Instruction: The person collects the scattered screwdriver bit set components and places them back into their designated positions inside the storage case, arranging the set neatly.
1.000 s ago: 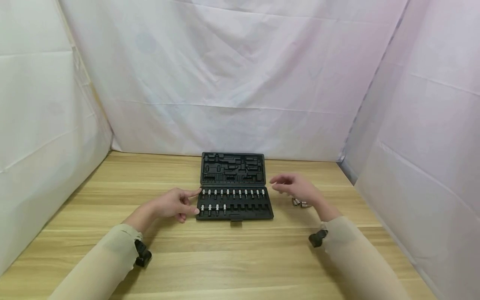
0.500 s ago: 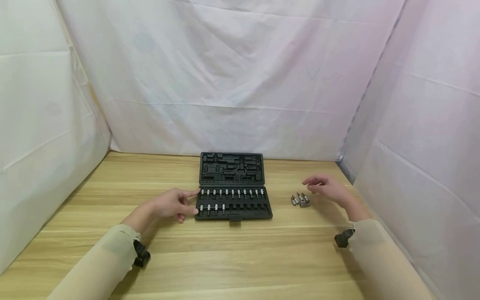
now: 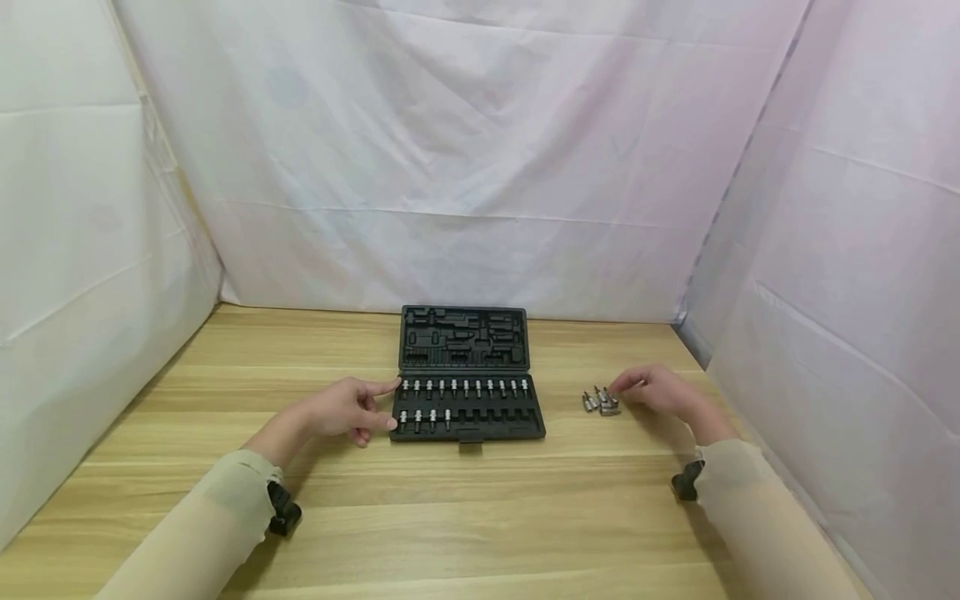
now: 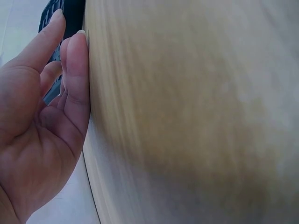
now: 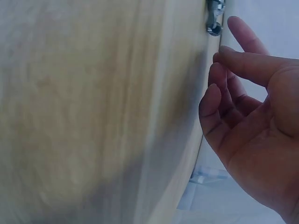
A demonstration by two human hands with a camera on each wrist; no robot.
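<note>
Socket case (image 3: 498,430), black, set within white sheets (image 3: 465,167) hung around a wood-grain table (image 3: 420,517): near the far edge, long axis parallel to it, lid (image 3: 467,340) opened toward it, latch (image 3: 471,448) facing the near edge. Left hand (image 3: 339,408): index finger and thumb extended against the case's left edge. Right hand (image 3: 660,392): loosely bent, holding nothing; right wrist view shows a thumb-to-bit gap, unclear in head view. Loose bits (image 3: 603,399): heap between case and right hand. Seated bits (image 3: 466,385): two rows, head view only.
</note>
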